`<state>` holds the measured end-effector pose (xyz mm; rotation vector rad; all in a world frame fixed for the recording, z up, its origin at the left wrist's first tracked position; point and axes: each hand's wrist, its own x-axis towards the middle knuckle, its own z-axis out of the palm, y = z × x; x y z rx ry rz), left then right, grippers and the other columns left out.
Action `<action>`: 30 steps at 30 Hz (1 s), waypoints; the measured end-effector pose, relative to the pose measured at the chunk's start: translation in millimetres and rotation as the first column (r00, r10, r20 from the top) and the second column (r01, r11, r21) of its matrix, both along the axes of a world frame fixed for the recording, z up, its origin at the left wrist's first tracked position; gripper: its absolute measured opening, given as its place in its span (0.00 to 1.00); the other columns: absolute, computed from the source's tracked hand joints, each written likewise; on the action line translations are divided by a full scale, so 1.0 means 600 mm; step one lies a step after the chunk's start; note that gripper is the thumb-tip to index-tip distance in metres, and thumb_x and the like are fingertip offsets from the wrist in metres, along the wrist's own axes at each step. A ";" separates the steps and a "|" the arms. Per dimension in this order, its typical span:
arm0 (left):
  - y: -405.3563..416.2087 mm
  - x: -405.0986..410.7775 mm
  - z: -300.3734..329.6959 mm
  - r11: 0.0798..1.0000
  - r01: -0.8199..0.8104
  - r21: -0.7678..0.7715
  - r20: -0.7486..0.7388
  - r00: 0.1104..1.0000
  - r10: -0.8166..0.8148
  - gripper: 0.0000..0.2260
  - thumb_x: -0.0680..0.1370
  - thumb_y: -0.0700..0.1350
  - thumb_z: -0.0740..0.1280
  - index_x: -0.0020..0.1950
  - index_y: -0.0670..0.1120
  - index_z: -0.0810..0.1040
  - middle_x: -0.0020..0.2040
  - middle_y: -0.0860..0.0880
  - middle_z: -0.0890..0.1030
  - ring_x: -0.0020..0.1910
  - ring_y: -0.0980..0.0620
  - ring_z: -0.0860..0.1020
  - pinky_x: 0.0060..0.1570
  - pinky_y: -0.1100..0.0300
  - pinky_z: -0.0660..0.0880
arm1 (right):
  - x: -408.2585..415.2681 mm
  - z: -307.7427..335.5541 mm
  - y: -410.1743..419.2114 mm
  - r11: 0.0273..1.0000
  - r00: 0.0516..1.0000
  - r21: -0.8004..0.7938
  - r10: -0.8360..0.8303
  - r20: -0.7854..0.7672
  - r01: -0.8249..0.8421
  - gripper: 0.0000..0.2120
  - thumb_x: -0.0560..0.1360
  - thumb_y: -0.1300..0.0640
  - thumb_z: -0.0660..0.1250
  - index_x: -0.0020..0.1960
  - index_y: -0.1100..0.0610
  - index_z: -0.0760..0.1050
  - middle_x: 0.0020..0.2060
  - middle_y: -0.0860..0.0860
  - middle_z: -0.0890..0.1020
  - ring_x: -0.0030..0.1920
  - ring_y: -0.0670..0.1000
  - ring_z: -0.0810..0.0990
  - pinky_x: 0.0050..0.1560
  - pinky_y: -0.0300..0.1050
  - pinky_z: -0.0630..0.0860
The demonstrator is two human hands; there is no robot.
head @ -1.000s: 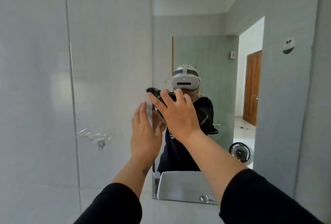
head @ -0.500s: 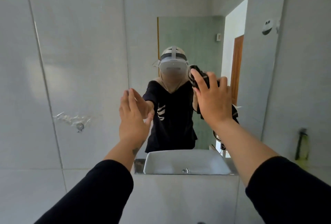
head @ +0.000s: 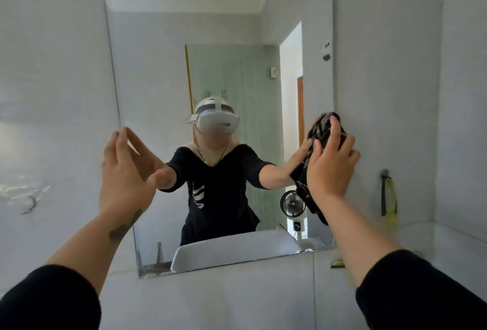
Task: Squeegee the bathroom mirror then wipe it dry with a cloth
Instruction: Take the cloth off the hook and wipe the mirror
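Mirror: a tall frameless rectangular wall mirror (head: 158,66) is hanging on pale grey tiled wall (head: 52,66), its lower edge sitting just above the bottom tile row.
Right hand: the right hand (head: 329,168) is pressing a crumpled black patterned cloth (head: 322,129) flat against the glass near the mirror's right edge, about mid-height; the fingers (head: 333,132) are spreading over the cloth and curling onto it, palm toward the glass.
Cloth: it is bunching above the fingertips and trailing down below the wrist in a dark hanging tail, touching the mirror.
Left hand: the left hand (head: 123,171) is hovering open and holding nothing, fingers straight and close together, fingertips reaching the mirror's left edge; whether they are touching the glass I cannot tell.
Sleeves: black sleeves are covering both forearms from about the elbow.
Squeegee: a squeegee with a dark handle and a yellow-green part (head: 387,197) is hanging on the tiled wall right of the mirror, well apart from both hands; its details are blurring.
Reflection: the glass is showing a white basin (head: 232,248), a small black-and-white round fan (head: 292,204) and a green frosted panel (head: 237,79).
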<state>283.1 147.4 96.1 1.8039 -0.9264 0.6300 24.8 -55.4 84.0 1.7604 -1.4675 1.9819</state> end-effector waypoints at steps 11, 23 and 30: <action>0.026 0.000 0.002 0.996 0.065 0.053 0.061 0.996 -0.069 0.43 0.73 0.50 0.72 0.78 0.51 0.45 0.78 0.53 0.48 0.77 0.50 0.53 0.71 0.50 0.61 | 0.163 0.015 0.134 0.969 0.957 -0.199 0.091 -0.276 -0.149 0.26 0.77 0.53 0.64 0.73 0.50 0.63 0.58 0.59 0.76 0.47 0.62 0.74 0.38 0.52 0.73; 0.074 0.014 -0.016 0.983 0.178 0.037 0.086 0.980 -0.181 0.34 0.74 0.30 0.63 0.77 0.47 0.55 0.77 0.50 0.56 0.75 0.53 0.58 0.64 0.71 0.54 | 0.309 -0.049 0.248 0.868 0.691 -0.318 0.039 -0.722 -0.381 0.33 0.73 0.62 0.55 0.76 0.49 0.52 0.62 0.60 0.71 0.54 0.66 0.73 0.48 0.59 0.74; 0.066 -0.003 -0.133 0.996 0.084 0.015 0.115 0.990 -0.086 0.34 0.77 0.40 0.65 0.78 0.51 0.50 0.78 0.51 0.52 0.76 0.52 0.56 0.60 0.64 0.60 | 0.264 -0.113 0.213 0.870 0.630 -0.318 -0.010 -0.776 -0.378 0.36 0.70 0.63 0.66 0.74 0.47 0.57 0.63 0.59 0.73 0.60 0.68 0.72 0.52 0.61 0.75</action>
